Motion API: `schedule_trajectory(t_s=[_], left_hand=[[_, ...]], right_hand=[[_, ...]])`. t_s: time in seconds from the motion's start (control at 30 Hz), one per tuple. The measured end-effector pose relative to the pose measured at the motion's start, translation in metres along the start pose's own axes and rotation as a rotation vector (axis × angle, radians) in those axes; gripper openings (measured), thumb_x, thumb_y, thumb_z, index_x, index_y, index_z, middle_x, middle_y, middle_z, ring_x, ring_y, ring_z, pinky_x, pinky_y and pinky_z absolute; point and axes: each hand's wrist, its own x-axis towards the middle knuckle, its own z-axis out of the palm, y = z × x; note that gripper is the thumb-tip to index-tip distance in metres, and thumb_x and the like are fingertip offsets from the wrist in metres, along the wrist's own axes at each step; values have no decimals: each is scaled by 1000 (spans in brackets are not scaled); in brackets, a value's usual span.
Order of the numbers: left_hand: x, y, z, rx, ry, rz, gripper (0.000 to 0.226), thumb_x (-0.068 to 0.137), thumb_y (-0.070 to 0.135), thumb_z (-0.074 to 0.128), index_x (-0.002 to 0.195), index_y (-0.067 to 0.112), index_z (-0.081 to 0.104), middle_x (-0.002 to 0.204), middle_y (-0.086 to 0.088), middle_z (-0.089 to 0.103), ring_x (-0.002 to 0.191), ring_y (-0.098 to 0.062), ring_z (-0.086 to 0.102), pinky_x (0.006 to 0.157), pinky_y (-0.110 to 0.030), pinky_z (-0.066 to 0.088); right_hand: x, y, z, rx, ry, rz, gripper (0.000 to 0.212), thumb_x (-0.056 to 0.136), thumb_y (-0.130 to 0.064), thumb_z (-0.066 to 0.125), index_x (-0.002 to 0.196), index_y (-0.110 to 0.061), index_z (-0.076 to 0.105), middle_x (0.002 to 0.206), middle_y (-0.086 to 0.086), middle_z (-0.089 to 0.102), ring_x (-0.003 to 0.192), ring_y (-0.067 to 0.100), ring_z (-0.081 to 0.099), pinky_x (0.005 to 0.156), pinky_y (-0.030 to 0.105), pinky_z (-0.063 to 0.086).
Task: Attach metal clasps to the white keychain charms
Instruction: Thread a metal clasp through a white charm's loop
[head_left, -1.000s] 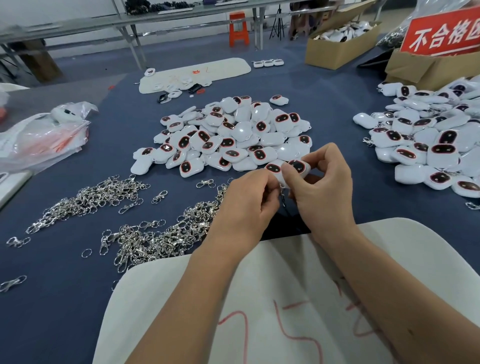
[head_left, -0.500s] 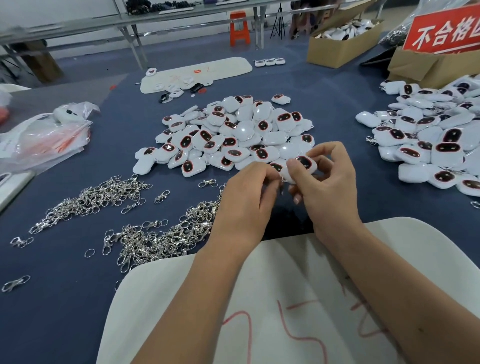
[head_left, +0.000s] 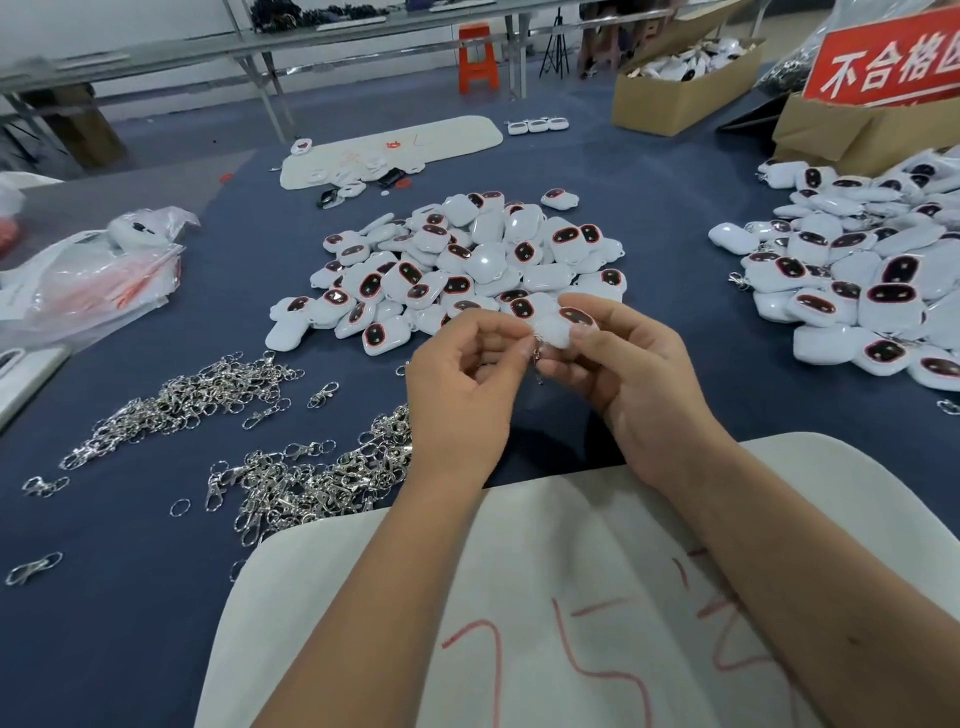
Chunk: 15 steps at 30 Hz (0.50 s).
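Red sign (head_left: 889, 57) with white characters 不合格区, last one cut by the frame edge, above a cardboard box (head_left: 852, 132), far right and beyond the fingers, red handwritten strokes resembling 75 on the white pad (head_left: 545, 597) nearer than the fingers, other marks unreadable

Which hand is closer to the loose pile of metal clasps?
Left. The left hand is beside the clasp pile; the right hand is farther, holding a white charm.
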Motion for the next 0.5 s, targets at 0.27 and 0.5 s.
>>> schedule_trajectory(t_s=[0.27, 0.5], left_hand=[[3, -5, -6, 92, -4, -28, 19, 88, -1, 72, 82, 16, 73, 77, 1, 74, 75, -14, 69, 75, -27, 56], [6, -9, -13, 387, -161, 140, 19, 86, -1, 69, 81, 17, 74, 75, 12, 70, 75, -4, 65, 71, -19, 50]], right_hand=[[2, -2, -2, -18, -16, 24, 40, 74, -9, 88, 110, -11, 70, 83, 4, 68, 68, 14, 65, 61, 20, 54], [-1, 5, 0, -338, 43, -146, 30, 87, -6, 84, 109, -7, 63, 72, 2, 62, 58, 15, 60, 55, 24, 52]])
